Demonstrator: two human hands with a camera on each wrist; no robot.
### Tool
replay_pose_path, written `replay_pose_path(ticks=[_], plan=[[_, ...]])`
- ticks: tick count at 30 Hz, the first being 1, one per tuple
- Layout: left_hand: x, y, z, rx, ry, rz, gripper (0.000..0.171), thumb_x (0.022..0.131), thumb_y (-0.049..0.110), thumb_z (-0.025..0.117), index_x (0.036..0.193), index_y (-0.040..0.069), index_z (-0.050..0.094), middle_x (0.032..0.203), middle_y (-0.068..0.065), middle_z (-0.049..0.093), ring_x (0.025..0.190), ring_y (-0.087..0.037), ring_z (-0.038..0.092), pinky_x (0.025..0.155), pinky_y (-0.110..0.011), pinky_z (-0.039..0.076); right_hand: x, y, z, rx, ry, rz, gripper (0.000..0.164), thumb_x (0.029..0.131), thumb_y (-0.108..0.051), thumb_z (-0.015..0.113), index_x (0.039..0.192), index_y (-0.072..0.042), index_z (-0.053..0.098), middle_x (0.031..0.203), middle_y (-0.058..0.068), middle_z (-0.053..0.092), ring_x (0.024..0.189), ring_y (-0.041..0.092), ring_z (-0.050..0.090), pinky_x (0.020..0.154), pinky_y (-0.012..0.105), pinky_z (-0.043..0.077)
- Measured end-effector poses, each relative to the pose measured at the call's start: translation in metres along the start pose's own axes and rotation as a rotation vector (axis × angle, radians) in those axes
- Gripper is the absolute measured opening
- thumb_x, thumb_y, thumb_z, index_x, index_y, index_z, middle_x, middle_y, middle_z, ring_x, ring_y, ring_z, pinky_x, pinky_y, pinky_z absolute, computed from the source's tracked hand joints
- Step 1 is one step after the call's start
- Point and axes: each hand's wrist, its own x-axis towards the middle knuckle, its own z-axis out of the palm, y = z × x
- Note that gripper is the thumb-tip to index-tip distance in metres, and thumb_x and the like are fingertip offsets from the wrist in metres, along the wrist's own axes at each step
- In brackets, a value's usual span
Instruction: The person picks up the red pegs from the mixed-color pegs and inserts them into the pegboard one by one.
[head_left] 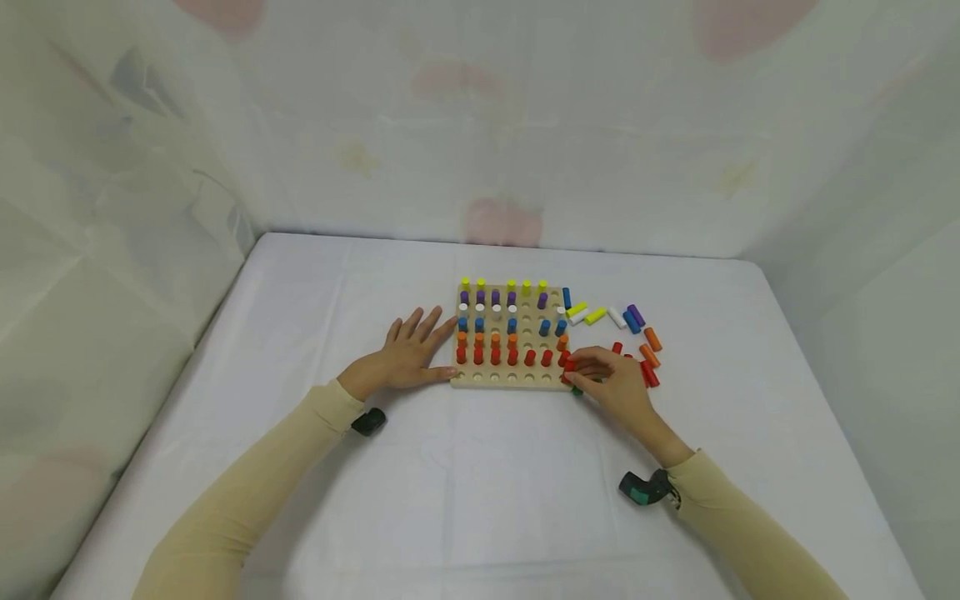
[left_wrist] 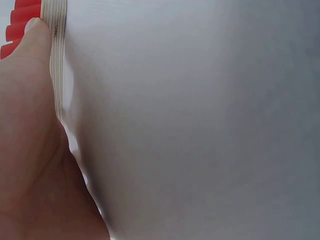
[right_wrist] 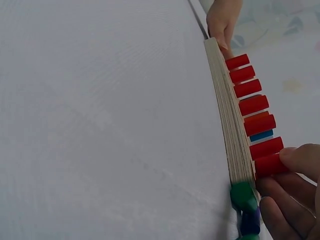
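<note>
A pale wooden pegboard (head_left: pixel 510 384) lies on the table, with rows of yellow, purple, white, blue, orange and red pegs standing in its holes. My left hand (head_left: pixel 408 357) spreads its fingers flat along the left side, thumb at the near left corner. In the left wrist view that thumb (left_wrist: pixel 36 37) touches the layered board edge beside red pegs. At the near right corner my right hand (head_left: pixel 618 385) pinches a red peg (right_wrist: pixel 269 165) between thumb and fingers, at the end of the red row. The peg's lower end is close to the board, partly hidden by the fingers.
Loose pegs lie right of the board: yellow (head_left: pixel 596 316), white (head_left: pixel 617 317), blue, purple (head_left: pixel 636 315), orange (head_left: pixel 653 338) and red (head_left: pixel 649 373). Green pieces (right_wrist: pixel 243 196) sit below the right fingers by the board's corner. A white cloth (head_left: pixel 480 483) covers the table; patterned curtains surround it.
</note>
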Motion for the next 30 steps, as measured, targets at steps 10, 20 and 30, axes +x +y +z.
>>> replay_pose_path(ticks=[10, 20, 30], plan=[[-0.0002, 0.0, -0.0002, 0.001, 0.0, -0.004, 0.094, 0.093, 0.068, 0.048, 0.16, 0.028, -0.004, 0.168, -0.012, -0.012, 0.154, -0.043, -0.013, 0.12, -0.068, -0.002, -0.0027, -0.0005, 0.0042, -0.039, 0.026, -0.059, 0.028, 0.085, -0.012, 0.079, 0.111, -0.008, 0.072, 0.101, 0.008, 0.077, 0.084, 0.005, 0.07, 0.076, 0.012, 0.055], [0.0008, -0.0014, 0.0014, -0.005, -0.001, -0.003, 0.094, 0.093, 0.069, 0.047, 0.16, 0.029, -0.004, 0.168, -0.012, -0.013, 0.154, -0.043, -0.014, 0.12, -0.068, -0.003, -0.0038, 0.001, 0.0076, -0.082, 0.045, -0.118, 0.026, 0.084, -0.012, 0.079, 0.109, -0.009, 0.073, 0.1, 0.007, 0.077, 0.084, 0.015, 0.072, 0.075, 0.017, 0.057], [0.001, -0.0031, 0.0025, -0.001, 0.003, 0.007, 0.093, 0.093, 0.069, 0.046, 0.16, 0.029, -0.005, 0.168, -0.012, -0.013, 0.154, -0.043, -0.013, 0.12, -0.068, -0.002, -0.0058, 0.0005, 0.0083, -0.133, 0.042, -0.109, 0.025, 0.083, -0.011, 0.08, 0.107, -0.01, 0.073, 0.099, 0.004, 0.077, 0.084, 0.014, 0.072, 0.077, 0.02, 0.058]])
